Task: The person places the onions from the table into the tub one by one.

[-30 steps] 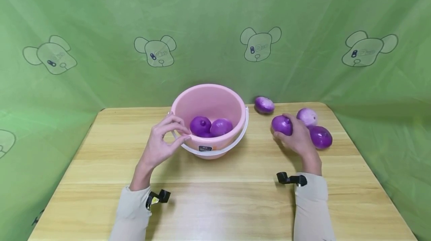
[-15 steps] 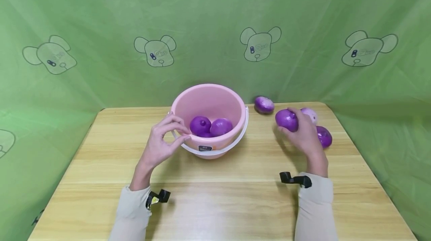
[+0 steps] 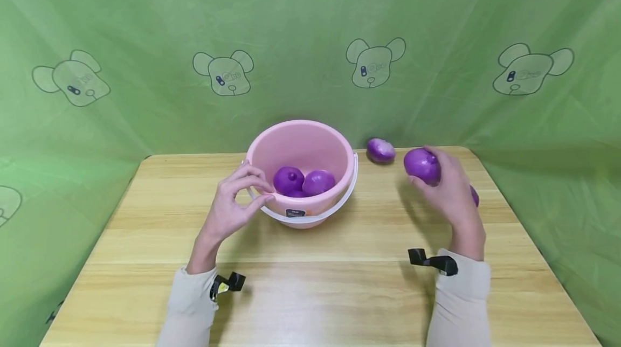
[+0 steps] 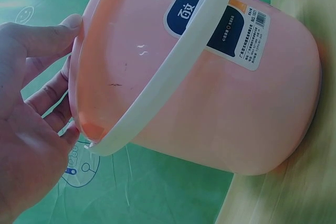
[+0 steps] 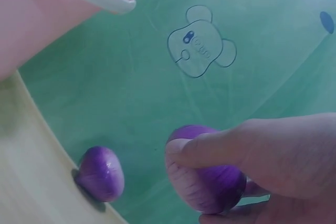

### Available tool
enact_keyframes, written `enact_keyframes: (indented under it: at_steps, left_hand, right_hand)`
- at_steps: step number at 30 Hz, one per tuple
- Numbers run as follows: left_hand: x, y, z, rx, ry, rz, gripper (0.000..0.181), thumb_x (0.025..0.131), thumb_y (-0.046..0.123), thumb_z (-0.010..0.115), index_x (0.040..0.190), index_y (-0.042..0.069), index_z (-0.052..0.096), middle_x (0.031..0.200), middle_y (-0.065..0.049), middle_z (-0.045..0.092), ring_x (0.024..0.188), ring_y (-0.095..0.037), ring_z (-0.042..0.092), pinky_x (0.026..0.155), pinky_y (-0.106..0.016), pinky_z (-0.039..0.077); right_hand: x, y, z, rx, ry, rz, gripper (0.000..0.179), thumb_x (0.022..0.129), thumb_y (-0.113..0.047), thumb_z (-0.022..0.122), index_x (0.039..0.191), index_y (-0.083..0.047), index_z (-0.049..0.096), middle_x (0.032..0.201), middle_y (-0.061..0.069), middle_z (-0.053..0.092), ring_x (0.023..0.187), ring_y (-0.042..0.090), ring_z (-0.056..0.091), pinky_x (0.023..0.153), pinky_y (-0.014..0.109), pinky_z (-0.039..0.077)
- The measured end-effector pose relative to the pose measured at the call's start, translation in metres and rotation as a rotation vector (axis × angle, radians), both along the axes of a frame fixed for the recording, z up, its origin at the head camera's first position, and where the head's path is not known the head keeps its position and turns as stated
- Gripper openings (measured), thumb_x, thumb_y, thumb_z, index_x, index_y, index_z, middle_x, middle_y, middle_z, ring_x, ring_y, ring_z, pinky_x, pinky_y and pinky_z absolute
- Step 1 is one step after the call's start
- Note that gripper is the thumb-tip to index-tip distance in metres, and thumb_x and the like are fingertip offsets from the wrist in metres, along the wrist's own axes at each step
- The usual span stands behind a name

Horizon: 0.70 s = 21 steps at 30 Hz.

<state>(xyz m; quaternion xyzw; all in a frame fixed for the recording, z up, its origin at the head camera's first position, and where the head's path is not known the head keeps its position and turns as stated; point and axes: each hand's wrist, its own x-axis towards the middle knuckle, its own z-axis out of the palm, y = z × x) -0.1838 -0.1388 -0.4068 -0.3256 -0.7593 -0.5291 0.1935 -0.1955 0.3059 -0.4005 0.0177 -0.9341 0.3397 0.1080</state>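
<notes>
My left hand (image 3: 235, 204) pinches the near left rim of a pink plastic bucket (image 3: 301, 145) between thumb and fingers. A white handle (image 4: 163, 87) hangs across the bucket's front, beside a label. Inside sit a few purple onions; two show well, a left onion (image 3: 288, 180) and a right onion (image 3: 319, 182). Off to the right, my right hand (image 3: 453, 188) grips another purple onion (image 3: 420, 165), raised above the table with its shadow below. In the right wrist view, the thumb lies across this onion (image 5: 210, 187).
A loose onion (image 3: 380, 151) lies at the table's back edge, right of the bucket. One more onion (image 3: 475, 196) is mostly covered by my right hand. Green printed curtain (image 3: 301, 23) encloses the wooden table (image 3: 310, 287) behind and at both sides.
My right hand has lifted the onion and carried it slightly right and back, now covering a paler onion seen earlier. My left hand and the bucket have stayed put.
</notes>
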Motion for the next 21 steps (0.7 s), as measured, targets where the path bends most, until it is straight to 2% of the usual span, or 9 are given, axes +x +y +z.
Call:
enact_keyframes:
  at_steps: [8,21]
  left_hand:
    - [0.0,0.0,0.001,0.002,0.004,0.002,0.019,0.079,-0.004,0.083,0.093,0.009,0.078,0.1,-0.004,0.069,0.094,-0.02,0.064,0.126,-0.051,0.021]
    - [-0.001,0.0,0.0,0.0,0.005,0.005,0.02,0.079,-0.005,0.083,0.093,0.008,0.077,0.099,-0.004,0.069,0.093,-0.02,0.064,0.126,-0.051,0.021]
  right_hand:
    - [0.007,-0.003,0.013,-0.004,0.02,-0.022,0.081,0.093,-0.023,0.078,0.159,-0.012,0.033,0.152,0.033,0.038,0.132,0.059,0.039,0.099,0.082,0.035]
    - [0.017,-0.006,0.029,-0.012,0.093,-0.031,0.082,0.09,-0.019,0.08,0.159,-0.014,0.036,0.153,0.028,0.04,0.134,0.053,0.04,0.103,0.079,0.036]
